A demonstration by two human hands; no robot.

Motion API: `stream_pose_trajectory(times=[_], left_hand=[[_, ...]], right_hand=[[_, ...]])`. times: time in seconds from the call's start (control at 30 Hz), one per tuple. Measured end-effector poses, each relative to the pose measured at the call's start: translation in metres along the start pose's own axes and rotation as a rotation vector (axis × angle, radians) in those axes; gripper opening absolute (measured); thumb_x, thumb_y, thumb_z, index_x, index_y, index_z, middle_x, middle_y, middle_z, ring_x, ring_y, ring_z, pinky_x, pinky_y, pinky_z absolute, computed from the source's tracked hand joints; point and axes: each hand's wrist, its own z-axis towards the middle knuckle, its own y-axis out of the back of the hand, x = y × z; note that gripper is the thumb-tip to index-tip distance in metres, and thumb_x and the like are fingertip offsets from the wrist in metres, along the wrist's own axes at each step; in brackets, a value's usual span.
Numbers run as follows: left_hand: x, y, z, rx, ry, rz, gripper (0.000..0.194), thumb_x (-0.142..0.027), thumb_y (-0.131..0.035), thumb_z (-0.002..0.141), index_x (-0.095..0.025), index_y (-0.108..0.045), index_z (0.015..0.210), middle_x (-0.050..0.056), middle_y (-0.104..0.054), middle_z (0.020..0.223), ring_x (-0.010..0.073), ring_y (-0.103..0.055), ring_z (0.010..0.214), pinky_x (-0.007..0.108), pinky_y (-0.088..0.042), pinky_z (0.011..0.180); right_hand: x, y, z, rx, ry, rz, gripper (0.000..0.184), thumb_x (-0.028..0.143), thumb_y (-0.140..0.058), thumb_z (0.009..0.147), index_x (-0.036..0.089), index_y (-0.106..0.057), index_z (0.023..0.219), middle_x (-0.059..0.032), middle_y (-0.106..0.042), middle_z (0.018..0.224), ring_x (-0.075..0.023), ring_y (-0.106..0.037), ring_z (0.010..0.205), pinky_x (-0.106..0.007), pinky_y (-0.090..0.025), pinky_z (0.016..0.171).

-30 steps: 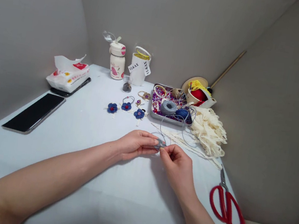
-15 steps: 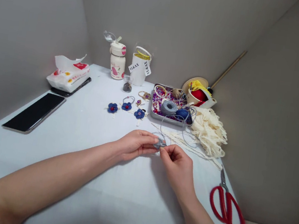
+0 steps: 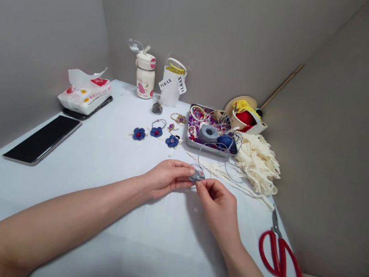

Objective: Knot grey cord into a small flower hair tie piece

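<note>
A grey cord coil [image 3: 196, 175] is held over a white table [image 3: 65, 213], gripped closely between a person's left hand [image 3: 168, 178] and the pinching right hand [image 3: 219, 205]. A thin cord [image 3: 198, 155] loops up toward a metal tray [image 3: 211, 148] of yarn and beads. Cream lace [image 3: 257, 163] lies beside the tray, red scissors [image 3: 279, 259] nearer the right hand.
</note>
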Motion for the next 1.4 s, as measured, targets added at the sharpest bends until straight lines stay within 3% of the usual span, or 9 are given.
stream_pose_trajectory(times=[0.23,0.43,0.6,0.83,1.0,1.1,1.23,1.4], left_hand=[[0.000,0.003,0.001,0.022,-0.021,-0.009,0.019,-0.017,-0.072,0.076,-0.007,-0.069,0.092,0.015,-0.069,0.102,0.0175,-0.067,0.092,0.027,-0.054,0.087],[-0.002,0.003,0.002,0.053,-0.016,0.019,0.021,-0.020,-0.073,0.076,-0.007,-0.069,0.092,0.016,-0.069,0.103,0.0181,-0.068,0.091,0.029,-0.053,0.089],[0.000,0.001,0.001,0.032,0.013,0.041,0.021,-0.020,-0.076,0.073,-0.008,-0.068,0.088,0.013,-0.070,0.097,0.0145,-0.068,0.082,0.027,-0.053,0.084],[0.001,-0.001,0.000,0.021,0.012,0.085,0.021,-0.022,-0.077,0.071,-0.009,-0.068,0.084,0.009,-0.069,0.089,0.0118,-0.065,0.076,0.024,-0.052,0.077],[0.002,-0.002,0.000,-0.017,0.001,0.206,0.020,-0.024,-0.077,0.069,-0.010,-0.069,0.081,0.008,-0.068,0.083,0.0111,-0.063,0.072,0.024,-0.050,0.072],[0.004,-0.004,-0.001,-0.022,0.025,0.370,0.016,-0.023,-0.075,0.068,-0.011,-0.070,0.078,0.006,-0.068,0.075,0.0101,-0.060,0.064,0.023,-0.048,0.065],[0.006,-0.006,-0.002,0.013,0.047,0.532,0.013,-0.024,-0.072,0.069,-0.012,-0.071,0.074,0.004,-0.067,0.067,0.0093,-0.057,0.057,0.024,-0.046,0.063],[0.006,-0.005,-0.002,0.065,0.044,0.627,0.018,-0.027,-0.071,0.068,-0.012,-0.071,0.077,0.006,-0.069,0.072,0.0115,-0.059,0.062,0.025,-0.048,0.066]], right_hand=[[-0.005,0.006,0.002,0.057,0.145,-0.097,0.017,0.034,-0.059,0.086,0.018,-0.063,0.083,-0.0011,-0.063,0.076,-0.0137,-0.052,0.064,-0.025,-0.041,0.061],[-0.006,0.009,0.004,-0.119,0.311,-0.281,0.013,0.031,-0.065,0.082,0.020,-0.060,0.079,0.0016,-0.058,0.072,-0.0119,-0.049,0.059,-0.025,-0.040,0.059],[-0.006,0.009,0.005,-0.187,0.313,-0.303,0.016,0.033,-0.068,0.080,0.021,-0.058,0.079,0.0024,-0.056,0.070,-0.0119,-0.047,0.058,-0.026,-0.040,0.058],[-0.009,0.008,0.006,-0.149,0.278,-0.276,0.018,0.035,-0.069,0.079,0.021,-0.059,0.083,0.0022,-0.056,0.072,-0.0125,-0.048,0.061,-0.027,-0.041,0.061],[-0.004,0.018,0.010,-0.050,0.162,-0.111,0.021,0.039,-0.062,0.083,0.021,-0.061,0.094,-0.0018,-0.062,0.084,-0.0151,-0.054,0.072,-0.027,-0.043,0.067],[0.000,0.025,0.014,0.048,0.041,-0.030,0.024,0.042,-0.059,0.084,0.019,-0.066,0.087,-0.0042,-0.065,0.085,-0.0169,-0.056,0.076,-0.028,-0.043,0.068],[0.002,0.027,0.015,0.230,-0.144,0.078,0.027,0.044,-0.067,0.076,0.017,-0.067,0.079,-0.0025,-0.064,0.074,-0.0140,-0.054,0.064,-0.026,-0.040,0.060],[0.002,0.024,0.014,0.300,-0.215,0.114,0.025,0.041,-0.066,0.077,0.016,-0.063,0.072,0.0027,-0.053,0.059,-0.0087,-0.041,0.053,-0.022,-0.030,0.051]])
